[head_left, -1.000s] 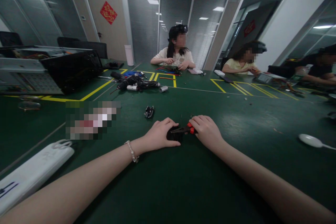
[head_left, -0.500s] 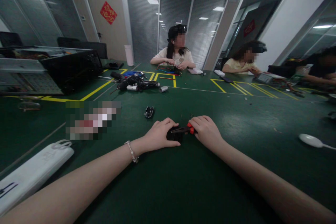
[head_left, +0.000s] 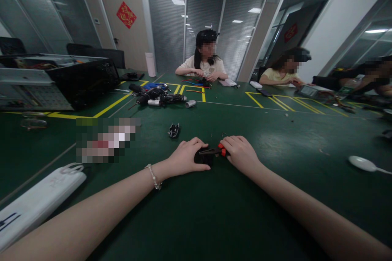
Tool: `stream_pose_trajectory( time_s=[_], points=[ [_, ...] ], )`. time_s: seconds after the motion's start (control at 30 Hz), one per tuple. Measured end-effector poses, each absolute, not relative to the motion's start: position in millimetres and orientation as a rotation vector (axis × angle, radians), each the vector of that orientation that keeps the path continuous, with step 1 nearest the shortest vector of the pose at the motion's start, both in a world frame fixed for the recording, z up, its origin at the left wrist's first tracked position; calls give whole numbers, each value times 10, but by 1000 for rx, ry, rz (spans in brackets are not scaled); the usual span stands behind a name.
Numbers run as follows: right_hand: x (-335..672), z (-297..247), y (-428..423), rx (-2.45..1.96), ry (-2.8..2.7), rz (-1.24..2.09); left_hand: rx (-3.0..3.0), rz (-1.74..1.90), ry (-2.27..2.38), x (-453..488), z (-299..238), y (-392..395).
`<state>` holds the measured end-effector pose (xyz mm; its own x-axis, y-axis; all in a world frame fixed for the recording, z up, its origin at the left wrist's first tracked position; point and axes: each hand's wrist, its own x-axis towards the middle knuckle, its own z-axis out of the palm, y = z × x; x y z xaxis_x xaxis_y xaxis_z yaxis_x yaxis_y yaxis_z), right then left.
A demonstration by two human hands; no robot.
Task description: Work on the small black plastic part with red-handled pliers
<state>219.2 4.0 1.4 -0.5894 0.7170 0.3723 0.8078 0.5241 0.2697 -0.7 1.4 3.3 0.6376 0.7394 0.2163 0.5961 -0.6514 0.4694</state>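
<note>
My left hand [head_left: 187, 157] grips a small black part [head_left: 206, 160] between thumb and fingers, low against the green table [head_left: 232, 216]. What kind of part it is, I cannot make out. My right hand [head_left: 241, 153] is closed round the red handles of needle-nose pliers [head_left: 214, 152]. Their dark jaws point left and lie over the black part; whether they pinch anything is too small to tell. A black-and-silver piece [head_left: 174, 131] lies beyond my left hand. Tiny screw-like bits [head_left: 224, 134] are just past my right hand.
A white power strip [head_left: 43, 202] lies at the left, with an open computer case [head_left: 61, 81] behind it. Tools and cables [head_left: 161, 96] are heaped farther back. A white spoon-shaped object [head_left: 363, 163] is at the right. Co-workers [head_left: 202, 63] sit across the table.
My hands, the pliers and the black part stay almost where they were. The pliers' jaws have shifted very slightly. At the far right, a co-worker has moved an arm.
</note>
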Motion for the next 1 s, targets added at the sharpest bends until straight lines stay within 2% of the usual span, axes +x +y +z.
stream_pose_trajectory(
  time_s=[1.0],
  points=[
    [2198, 15, 32, -1269, -2521, -667, 2520, 567, 1044, -4, 25, 26]
  ],
)
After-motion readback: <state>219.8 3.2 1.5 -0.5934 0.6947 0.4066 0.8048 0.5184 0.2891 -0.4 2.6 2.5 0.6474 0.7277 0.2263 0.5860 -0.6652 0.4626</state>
